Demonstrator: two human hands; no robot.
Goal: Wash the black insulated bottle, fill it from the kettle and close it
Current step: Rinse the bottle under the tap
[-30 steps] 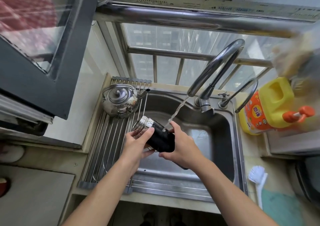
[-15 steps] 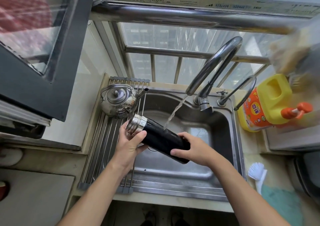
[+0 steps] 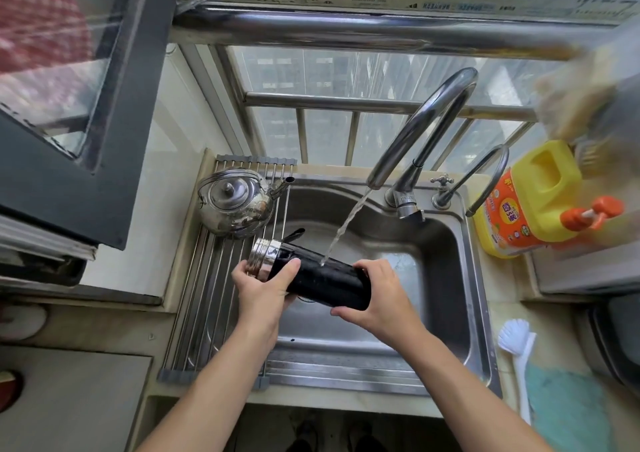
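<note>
The black insulated bottle [image 3: 322, 280] lies nearly level over the steel sink [image 3: 446, 254], its silver threaded neck pointing left. My left hand [image 3: 259, 288] grips the neck end. My right hand [image 3: 377, 295] holds the bottle's base end, fingers curled round it. Water runs from the tall curved tap [image 3: 422, 125] and lands on the bottle's black side. The shiny steel kettle [image 3: 235, 202] stands on the roll-up drying rack [image 3: 211, 306] at the sink's back left, spout toward the basin. A dark object [image 3: 294, 233] shows in the basin just behind the bottle neck.
A yellow and orange detergent jug [image 3: 526, 202] with a pump stands right of the sink. A smaller second tap [image 3: 485, 181] is beside the main one. A white dish brush [image 3: 516, 344] lies on the counter at front right. A dark window frame [image 3: 86, 174] juts in from the left.
The bottle has swung from steeply tilted to almost level under the stream. My right hand slid along it to the base end; my left stays on the neck.
</note>
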